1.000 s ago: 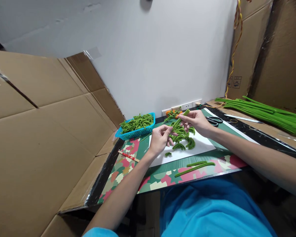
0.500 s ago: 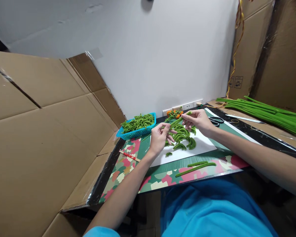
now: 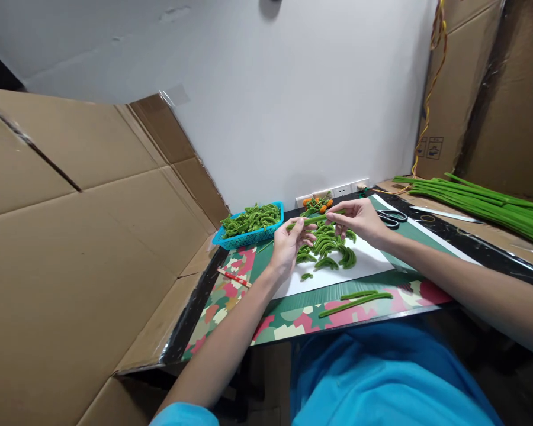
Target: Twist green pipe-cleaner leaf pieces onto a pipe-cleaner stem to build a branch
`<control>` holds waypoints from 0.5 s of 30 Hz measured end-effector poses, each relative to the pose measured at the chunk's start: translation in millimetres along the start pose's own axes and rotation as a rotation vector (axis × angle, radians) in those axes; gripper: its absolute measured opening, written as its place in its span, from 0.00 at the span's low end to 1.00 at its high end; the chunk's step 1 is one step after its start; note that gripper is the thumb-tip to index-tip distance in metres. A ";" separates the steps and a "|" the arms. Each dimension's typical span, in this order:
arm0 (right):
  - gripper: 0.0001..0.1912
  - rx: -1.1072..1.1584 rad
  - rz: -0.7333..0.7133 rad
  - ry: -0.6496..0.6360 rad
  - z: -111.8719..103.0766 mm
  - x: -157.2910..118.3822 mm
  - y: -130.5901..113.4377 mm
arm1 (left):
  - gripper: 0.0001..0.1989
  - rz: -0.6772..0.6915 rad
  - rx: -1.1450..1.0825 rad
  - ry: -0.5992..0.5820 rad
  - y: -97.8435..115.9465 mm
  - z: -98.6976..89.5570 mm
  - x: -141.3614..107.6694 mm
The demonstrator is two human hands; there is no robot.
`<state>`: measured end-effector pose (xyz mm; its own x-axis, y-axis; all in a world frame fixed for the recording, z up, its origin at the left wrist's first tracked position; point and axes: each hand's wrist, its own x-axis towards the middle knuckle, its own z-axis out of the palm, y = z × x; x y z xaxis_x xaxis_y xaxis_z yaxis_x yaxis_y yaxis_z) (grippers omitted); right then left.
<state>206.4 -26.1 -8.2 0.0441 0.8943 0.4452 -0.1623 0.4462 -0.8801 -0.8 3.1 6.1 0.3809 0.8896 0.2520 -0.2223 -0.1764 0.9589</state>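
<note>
A green pipe cleaner (image 3: 316,219) is stretched between my two hands above the table. My left hand (image 3: 289,244) pinches its left end between thumb and fingers. Farther right, my right hand (image 3: 355,219) grips the other end with its fingertips. Below them, many short curved green pipe cleaner pieces (image 3: 325,241) lie on a white sheet of paper (image 3: 368,264), partly covered by my hands. Two straight pipe cleaners (image 3: 355,304) rest near the table's front edge.
A blue basket (image 3: 249,239) full of twisted green pieces stands back left. Behind my hands lie orange and green bits (image 3: 322,205). Black-handled scissors (image 3: 393,219) and a bundle of long green pipe cleaners (image 3: 479,204) are at right. A red-wrapped stick (image 3: 234,277) lies left. Cardboard (image 3: 89,248) walls the left side.
The pipe cleaner has gone from slanting upward to nearly level. My right hand has come down slightly, and the whole view has shifted a little.
</note>
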 end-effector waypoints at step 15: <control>0.18 -0.203 -0.134 -0.095 -2.1 -4.4 3.7 | 0.25 0.018 0.132 0.025 -5.2 -4.6 0.4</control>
<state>207.7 -28.3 -13.8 -0.0423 0.8239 0.5651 0.0406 0.5666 -0.8230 -3.6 6.4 0.7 0.3555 0.8956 0.2675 -0.1084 -0.2448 0.9635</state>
